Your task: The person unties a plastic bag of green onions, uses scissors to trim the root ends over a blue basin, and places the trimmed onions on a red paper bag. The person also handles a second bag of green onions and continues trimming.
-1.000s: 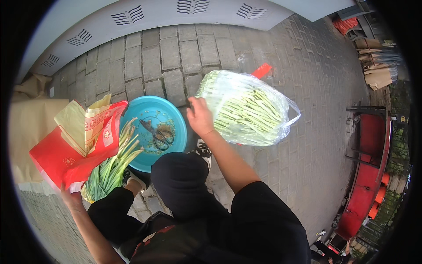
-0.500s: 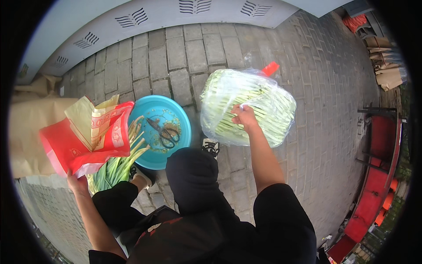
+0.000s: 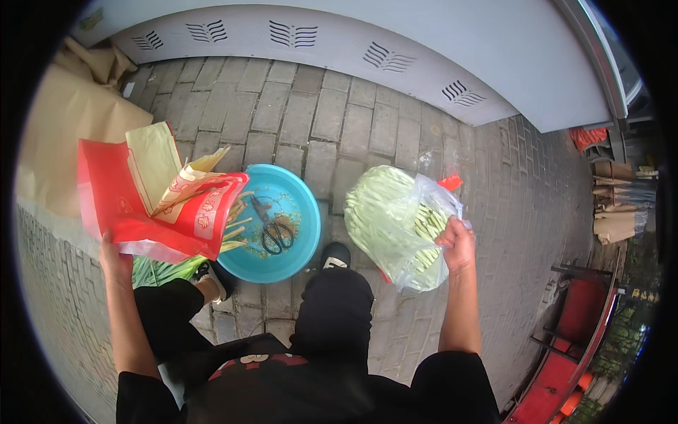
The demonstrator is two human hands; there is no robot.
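My left hand (image 3: 116, 260) is closed on the lower edge of a red-and-cream printed bag (image 3: 166, 230), crumpled and held up over leafy green onions (image 3: 166, 271). To the right, my right hand (image 3: 458, 242) grips the edge of a clear plastic bag (image 3: 392, 244) on the paving. Bundled long, pale-green vegetable stalks (image 3: 378, 194) fill it. Between my hands stands a turquoise basin (image 3: 307, 205) with dark-handled scissors (image 3: 276, 235) and small trimmings inside. The onions' pale root ends reach over its left rim, partly hidden by the printed bag.
Brown paper (image 3: 85, 134) covers something at the left. A white cabinet with slotted vents (image 3: 293, 34) runs along the far side. Red metal frames (image 3: 579, 311) stand at the right, with folded cardboard (image 3: 614, 222) beyond them. My shoes are close to the basin.
My right hand has moved from the top of the stalks to the plastic bag's right edge and pulls it sideways. The view has shifted; my left hand still holds the printed bag.
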